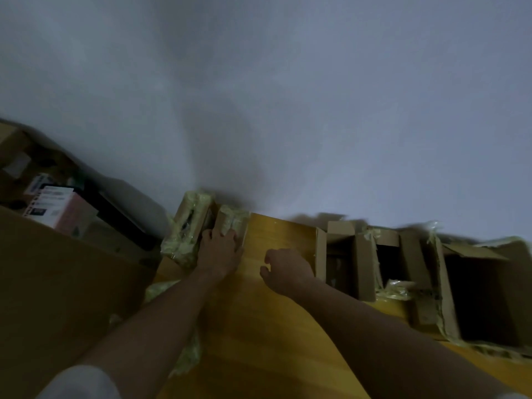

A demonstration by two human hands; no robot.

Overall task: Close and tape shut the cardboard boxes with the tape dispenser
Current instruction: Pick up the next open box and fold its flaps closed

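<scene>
Behind everything stands a big pale wall (pixel 288 82), dim and grey, and it fills the whole top of the view. Below it lies a yellow wooden floor (pixel 267 326). On the left sits a very big brown cardboard box (pixel 57 283), and past its far edge are a pink and white packet (pixel 62 210) and some dark things too blurry to name. On the right stand two open cardboard boxes. The far right open box (pixel 483 295) is the larger one, dark inside, with its flaps up and bits of yellowish tape on its edges. The nearer open box (pixel 348 263) stands just beside it, its flaps up too. By the wall, left of the middle, sit two small boxes wrapped in yellowish tape, side by side. The left small box (pixel 187 231) leans a little, and the right small box (pixel 231 223) touches it. The left hand (pixel 220 251) rests on top of the right small box, its fingers curled over the near edge. The right hand (pixel 285 269) hangs above the bare floor between the small boxes and the nearer open box, fingers loosely curled, holding nothing. Crumpled yellowish tape scraps (pixel 187 355) lie on the floor near the left arm. No tape dispenser can be picked out in the blur.
</scene>
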